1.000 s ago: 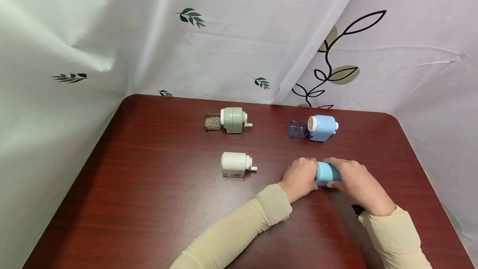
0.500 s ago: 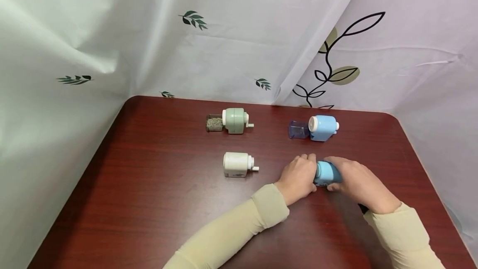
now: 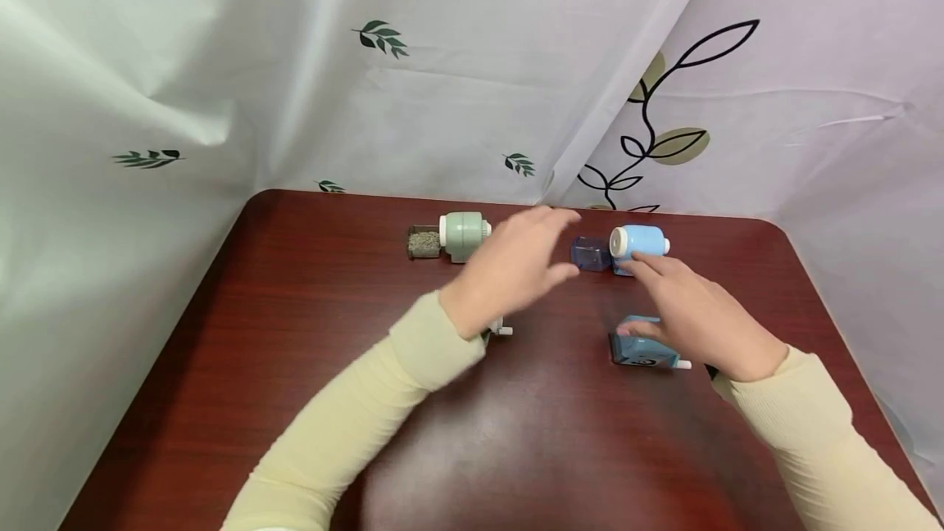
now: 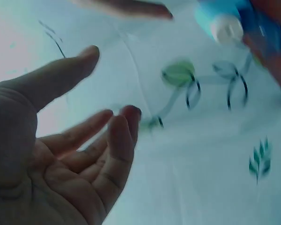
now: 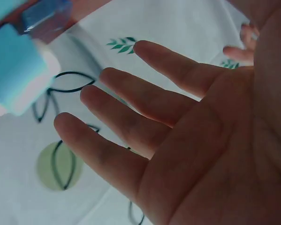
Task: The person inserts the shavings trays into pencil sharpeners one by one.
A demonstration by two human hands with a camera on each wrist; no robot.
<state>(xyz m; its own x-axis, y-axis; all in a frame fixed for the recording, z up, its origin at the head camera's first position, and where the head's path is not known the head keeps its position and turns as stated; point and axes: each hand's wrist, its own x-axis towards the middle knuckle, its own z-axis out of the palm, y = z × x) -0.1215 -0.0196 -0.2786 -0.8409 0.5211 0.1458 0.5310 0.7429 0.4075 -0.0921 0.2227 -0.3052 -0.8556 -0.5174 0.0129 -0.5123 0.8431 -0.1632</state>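
Both hands are raised over the table with nothing in them. My left hand [image 3: 516, 269] has its fingers spread and covers most of the white crank pencil sharpener, whose handle [image 3: 505, 331] pokes out beneath. My right hand [image 3: 689, 314] hangs, fingers extended, above the blue pencil sharpener [image 3: 649, 355] at the front right, partly covering it. Behind it stands a light blue sharpener [image 3: 640, 241], also seen in the right wrist view [image 5: 18, 70], with its clear blue drawer [image 3: 590, 255] at its left end. Farther left is a green sharpener [image 3: 465, 236]; its drawer [image 3: 424, 243] contains shavings.
The sharpeners stand on a dark red wooden table [image 3: 317, 367] with rounded far corners. White curtains [image 3: 442, 105] printed with leaves hang right behind the table and along both sides.
Both hands have let go of the front blue sharpener, which stays on the table. My left hand has moved left and away, over the white one; my right hand has lifted slightly.
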